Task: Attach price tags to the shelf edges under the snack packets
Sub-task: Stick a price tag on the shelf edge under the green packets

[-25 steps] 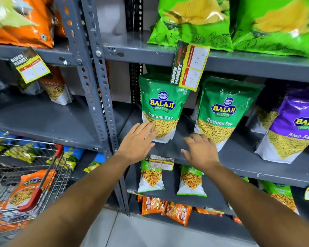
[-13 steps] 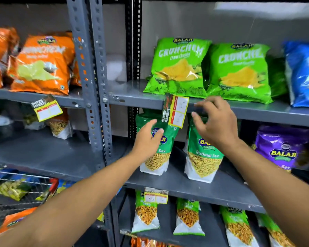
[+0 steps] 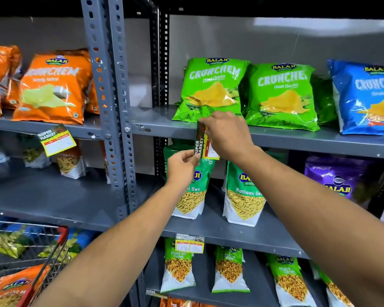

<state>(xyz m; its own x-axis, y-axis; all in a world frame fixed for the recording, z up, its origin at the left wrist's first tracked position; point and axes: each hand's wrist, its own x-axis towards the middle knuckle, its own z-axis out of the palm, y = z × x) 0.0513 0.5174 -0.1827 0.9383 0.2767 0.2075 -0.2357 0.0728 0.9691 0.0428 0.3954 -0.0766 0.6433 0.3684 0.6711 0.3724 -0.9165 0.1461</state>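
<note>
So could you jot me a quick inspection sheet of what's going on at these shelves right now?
Surface: grey metal shelf, edge under the green Crunchem packets.
Job's things: price tag hanging turned on its side at that edge; another tag tilted on the left shelf; a third tag on a lower edge.
Clutter: basket of packets, lower left.
Hands: left hand pinches the price tag's lower end; right hand grips its top at the edge.
Cables: nothing seen.
Surroundings: orange, blue, purple packets; grey wall.
</note>
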